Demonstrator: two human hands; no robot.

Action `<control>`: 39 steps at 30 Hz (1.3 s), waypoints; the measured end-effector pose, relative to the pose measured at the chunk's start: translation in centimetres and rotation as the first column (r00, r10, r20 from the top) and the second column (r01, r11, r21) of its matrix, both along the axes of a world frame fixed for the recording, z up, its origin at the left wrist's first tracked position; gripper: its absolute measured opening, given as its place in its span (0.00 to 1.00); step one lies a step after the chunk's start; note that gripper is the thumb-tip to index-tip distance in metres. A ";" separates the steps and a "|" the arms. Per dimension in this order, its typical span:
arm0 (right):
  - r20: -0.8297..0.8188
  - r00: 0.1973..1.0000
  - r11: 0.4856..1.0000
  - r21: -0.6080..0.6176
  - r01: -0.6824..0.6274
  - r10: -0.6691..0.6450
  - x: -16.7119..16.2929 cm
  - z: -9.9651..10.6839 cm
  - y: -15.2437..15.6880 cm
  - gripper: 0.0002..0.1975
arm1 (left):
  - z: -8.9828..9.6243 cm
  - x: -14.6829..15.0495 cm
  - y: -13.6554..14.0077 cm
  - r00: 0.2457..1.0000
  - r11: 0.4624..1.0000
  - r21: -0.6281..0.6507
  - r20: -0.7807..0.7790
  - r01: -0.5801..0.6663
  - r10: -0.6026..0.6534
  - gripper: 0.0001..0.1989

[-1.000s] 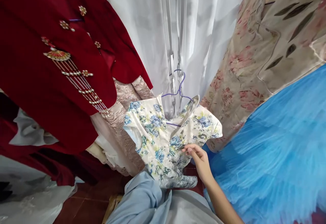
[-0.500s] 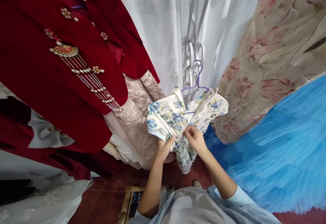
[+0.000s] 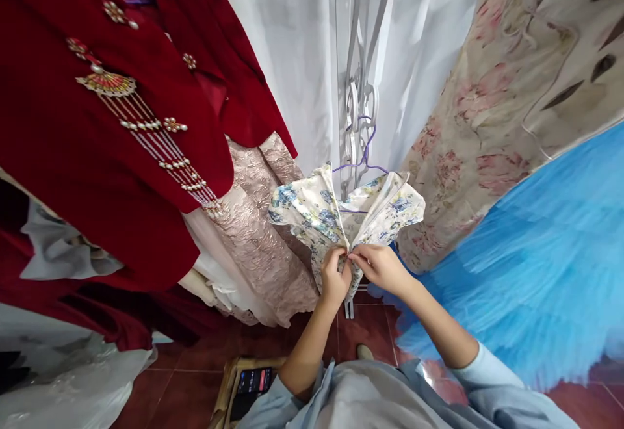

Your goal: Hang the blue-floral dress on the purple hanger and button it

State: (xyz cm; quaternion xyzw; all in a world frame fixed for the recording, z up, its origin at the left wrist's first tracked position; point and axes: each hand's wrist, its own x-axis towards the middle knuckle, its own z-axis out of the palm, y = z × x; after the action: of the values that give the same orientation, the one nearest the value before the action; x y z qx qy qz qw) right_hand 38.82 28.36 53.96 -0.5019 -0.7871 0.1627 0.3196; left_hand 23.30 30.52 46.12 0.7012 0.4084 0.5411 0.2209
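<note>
A white short-sleeved garment with blue flowers point(image 3: 312, 211) hangs on a purple hanger point(image 3: 366, 156), its neckline spread in a V. At the bottom of that V, my left hand point(image 3: 335, 278) pinches the left front edge. Close against it, my right hand point(image 3: 383, 266) pinches the right front edge, so the fingertips of both hands meet. Whatever small fastening may lie between the fingers is hidden. The hanger's hook catches on a white looped holder point(image 3: 373, 101) in front of the white curtain.
A red velvet garment point(image 3: 160, 91) with beaded trim and a pink brocade skirt point(image 3: 273, 240) hang at the left. To the right are a beige floral dress point(image 3: 497, 110) and blue tulle point(image 3: 526, 253). A phone point(image 3: 254, 380) lies in a box point(image 3: 221, 387) on the red tiled floor.
My left hand has moved right and up to meet my right hand at the garment's front edges. The folded left side of the garment has dropped flat. The view has shifted slightly.
</note>
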 end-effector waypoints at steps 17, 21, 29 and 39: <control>0.058 0.995 0.919 0.392 0.049 -0.078 5.9 14.1 10.2 0.10 | -0.9 3.9 -5.1 0.996 0.999 -0.002 0.072 0.053 -0.053 0.10; -0.139 0.982 0.911 0.374 0.171 -0.128 5.3 13.5 9.0 0.12 | 1.2 2.2 -2.4 0.997 0.988 0.148 0.049 0.049 -0.057 0.03; -0.767 0.626 0.986 -0.168 0.022 -0.144 2.7 10.3 6.2 0.12 | 16.8 0.9 7.7 0.964 0.896 0.392 -0.235 0.211 -0.124 0.13; -0.829 0.498 0.965 -0.186 0.183 -0.254 -1.1 3.9 7.5 0.11 | 21.8 -0.3 10.2 0.966 0.853 0.476 -0.234 0.214 -0.112 0.08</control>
State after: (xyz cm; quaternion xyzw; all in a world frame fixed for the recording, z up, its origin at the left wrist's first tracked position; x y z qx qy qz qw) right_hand 37.75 35.89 57.89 -0.4663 -0.4561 0.3726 0.6601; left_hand 23.02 40.74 67.88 0.8167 0.2141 0.5346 0.0366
